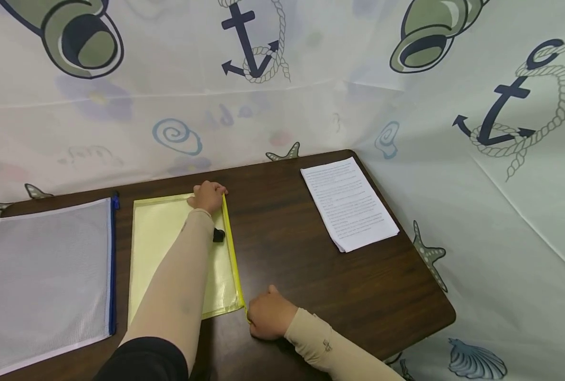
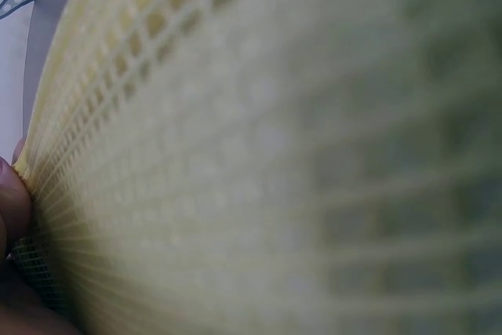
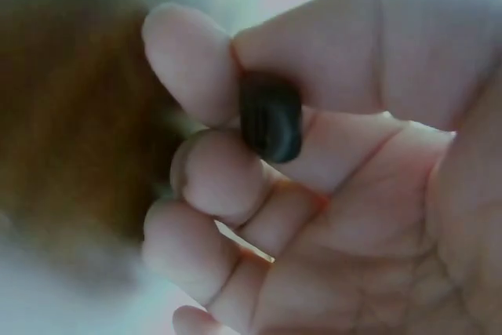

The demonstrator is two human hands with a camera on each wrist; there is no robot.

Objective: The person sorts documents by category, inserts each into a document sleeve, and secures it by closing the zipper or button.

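Note:
A yellow mesh zip pouch (image 1: 155,227) lies flat on the dark wooden table, its bright yellow zipper edge (image 1: 232,248) on the right. At the far right corner, my left hand (image 1: 207,196) grips the pouch edge. In the left wrist view, yellow mesh (image 2: 196,154) fills most of the picture, with a thumb and fingers pinching its edge at the left. My right hand (image 1: 269,313) is by the near right corner, where a thin yellow strip runs into its fingers. Between its thumb and forefinger it pinches a small dark zipper pull (image 3: 271,119).
Left of the yellow pouch lies a larger whitish mesh pouch (image 1: 48,280) with a blue zipper edge. A stack of printed paper (image 1: 351,206) sits near the table's right edge (image 1: 427,283). Patterned cloth (image 1: 320,106) hangs behind and to the right.

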